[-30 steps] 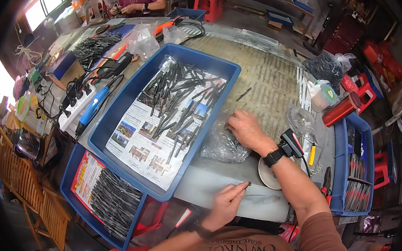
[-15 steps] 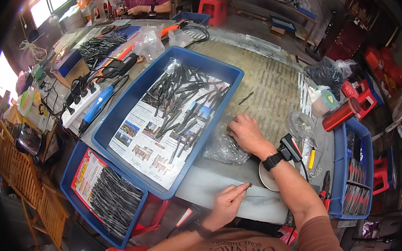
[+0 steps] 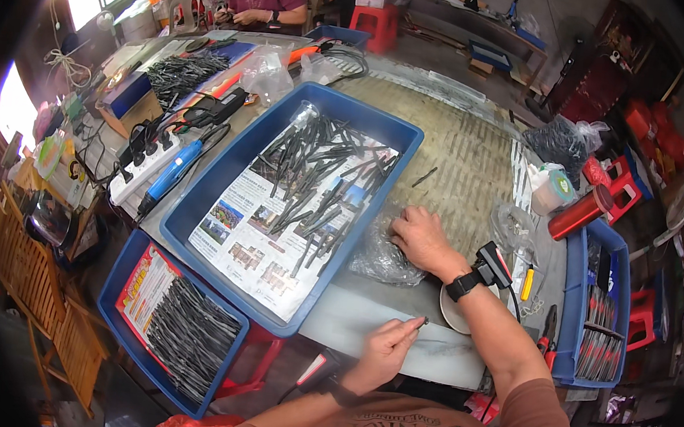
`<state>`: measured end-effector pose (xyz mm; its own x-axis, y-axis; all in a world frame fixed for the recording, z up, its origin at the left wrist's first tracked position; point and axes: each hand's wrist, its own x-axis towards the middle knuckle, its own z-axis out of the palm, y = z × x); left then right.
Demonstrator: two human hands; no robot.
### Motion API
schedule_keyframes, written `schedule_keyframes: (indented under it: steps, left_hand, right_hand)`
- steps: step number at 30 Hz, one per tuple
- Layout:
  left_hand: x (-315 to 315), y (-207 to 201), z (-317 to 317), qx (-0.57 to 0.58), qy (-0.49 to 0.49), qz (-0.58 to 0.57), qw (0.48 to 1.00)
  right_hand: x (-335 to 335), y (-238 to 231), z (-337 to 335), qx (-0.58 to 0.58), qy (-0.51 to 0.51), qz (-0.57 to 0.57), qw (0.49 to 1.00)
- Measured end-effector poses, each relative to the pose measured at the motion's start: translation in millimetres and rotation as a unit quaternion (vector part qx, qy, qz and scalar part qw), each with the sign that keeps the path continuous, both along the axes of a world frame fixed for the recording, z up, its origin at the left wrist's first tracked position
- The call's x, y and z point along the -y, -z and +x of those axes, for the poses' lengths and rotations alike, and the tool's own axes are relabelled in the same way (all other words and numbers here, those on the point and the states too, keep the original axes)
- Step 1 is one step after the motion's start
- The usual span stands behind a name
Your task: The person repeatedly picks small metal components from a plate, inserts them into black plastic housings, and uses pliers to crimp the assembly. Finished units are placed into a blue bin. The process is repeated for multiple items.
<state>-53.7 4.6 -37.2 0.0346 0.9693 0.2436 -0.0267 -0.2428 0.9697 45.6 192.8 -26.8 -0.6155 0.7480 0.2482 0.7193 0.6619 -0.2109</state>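
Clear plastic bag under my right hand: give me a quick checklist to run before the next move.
1. Right hand touching the clear bag: ok.
2. Fingers closed on something at the bag: cannot tell, fingertips hidden.
3. Left hand holding the small dark piece: ok, pinched at the fingertips.
4. Dark strips lying inside the large blue tray: ok.
5. Table free of stray strips: not ok, one loose strip lies outside that tray.

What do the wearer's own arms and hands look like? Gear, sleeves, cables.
Right hand: no glove; black wrist strap, boxy black device with red-and-white strip, thin dark cable. Left hand: no glove; dark wristband, red-and-white-faced unit beside it. Right sleeve: short, brown.
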Motion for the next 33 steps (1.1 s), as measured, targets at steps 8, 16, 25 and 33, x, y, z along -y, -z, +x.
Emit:
schedule_keyframes:
  steps: [8,16,25,33]
  left_hand:
    - [0,-1,0,0.005,-0.006,0.005,1.000]
    - [1,-1,-1,-0.002,-0.002,0.000,1.000]
    - [3,4,2,0.066,-0.023,-0.038,0.997]
    - [0,-11,1,0.091,-0.032,-0.005,0.995]
  right_hand:
    - [3,-4,-1,-0.077,-0.018,0.003,0.997]
    - [17,-13,9,-0.352,0.062,-0.193,0.914]
    - [83,-53,41,-0.457,0.081,-0.446,0.765]
    - [141,-63,60,-0.467,0.129,-0.492,0.723]
